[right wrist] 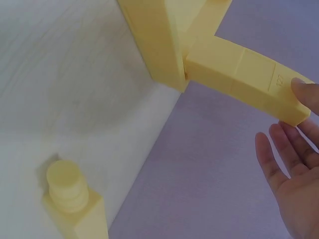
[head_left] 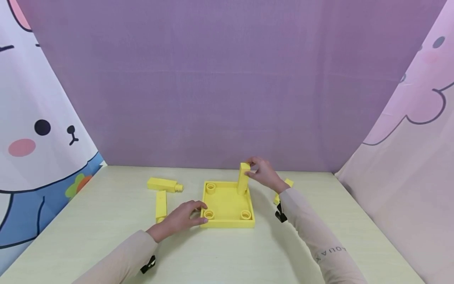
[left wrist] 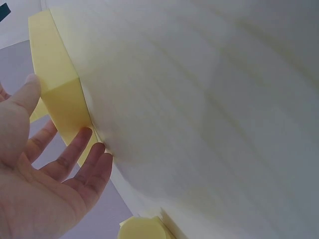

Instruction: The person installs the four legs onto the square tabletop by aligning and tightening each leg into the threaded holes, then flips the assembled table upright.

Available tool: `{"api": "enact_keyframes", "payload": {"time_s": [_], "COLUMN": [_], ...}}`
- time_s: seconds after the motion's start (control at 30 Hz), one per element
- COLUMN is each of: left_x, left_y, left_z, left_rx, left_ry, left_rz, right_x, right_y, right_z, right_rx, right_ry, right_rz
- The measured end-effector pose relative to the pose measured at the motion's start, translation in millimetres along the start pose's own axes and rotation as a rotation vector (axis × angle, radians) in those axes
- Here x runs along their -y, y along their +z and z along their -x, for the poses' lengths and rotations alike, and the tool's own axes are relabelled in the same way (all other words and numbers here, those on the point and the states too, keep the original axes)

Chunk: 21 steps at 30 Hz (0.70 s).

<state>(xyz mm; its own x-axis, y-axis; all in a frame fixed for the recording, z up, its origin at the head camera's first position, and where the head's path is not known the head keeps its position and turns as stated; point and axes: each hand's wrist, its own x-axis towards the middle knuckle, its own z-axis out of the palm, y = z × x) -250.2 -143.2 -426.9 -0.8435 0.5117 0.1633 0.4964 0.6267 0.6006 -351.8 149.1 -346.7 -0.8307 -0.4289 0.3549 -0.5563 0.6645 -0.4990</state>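
A square yellow base point(head_left: 228, 224) with a raised rim lies on the table, with round sockets showing at three corners. At its far right corner stands an upright yellow leg point(head_left: 243, 177); its lower end is hidden. My right hand point(head_left: 264, 173) pinches the leg's top between thumb and fingers. In the right wrist view the leg point(right wrist: 234, 69) bears a small number near the thumb. My left hand point(head_left: 182, 217) holds the base's near left corner, thumb at the front and fingers along the left side; the left wrist view shows fingertips against the base's side wall point(left wrist: 70, 102).
Two loose yellow legs lie left of the base: one crosswise with a round ridged end point(head_left: 163, 184), one lengthwise point(head_left: 161, 205) beside my left hand. Another leg point(head_left: 289, 182) lies at the right, partly behind my right wrist. A purple cloth point(head_left: 227, 98) rises behind the table.
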Motion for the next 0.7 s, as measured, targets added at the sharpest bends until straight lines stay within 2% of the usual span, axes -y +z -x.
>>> {"api": "enact_keyframes", "payload": {"time_s": [0.17,0.57,0.7], "left_x": [-1.3,-2.8,-2.5], "left_y": [-0.1,-1.4,-1.2], "left_z": [0.6,1.0,0.7], "left_rx": [0.002,0.006,0.006], "left_ry": [-0.013,-0.025,-0.026], "left_rz": [0.001,0.008,0.005], "right_x": [-2,0,0], "right_y": [3,12,12], "right_z": [0.4,2.9,3.0], "right_rx": [-0.009,-0.096,-0.098], "right_ry": [-0.007,0.002,0.003], "right_rz": [-0.015,-0.005,-0.004]}}
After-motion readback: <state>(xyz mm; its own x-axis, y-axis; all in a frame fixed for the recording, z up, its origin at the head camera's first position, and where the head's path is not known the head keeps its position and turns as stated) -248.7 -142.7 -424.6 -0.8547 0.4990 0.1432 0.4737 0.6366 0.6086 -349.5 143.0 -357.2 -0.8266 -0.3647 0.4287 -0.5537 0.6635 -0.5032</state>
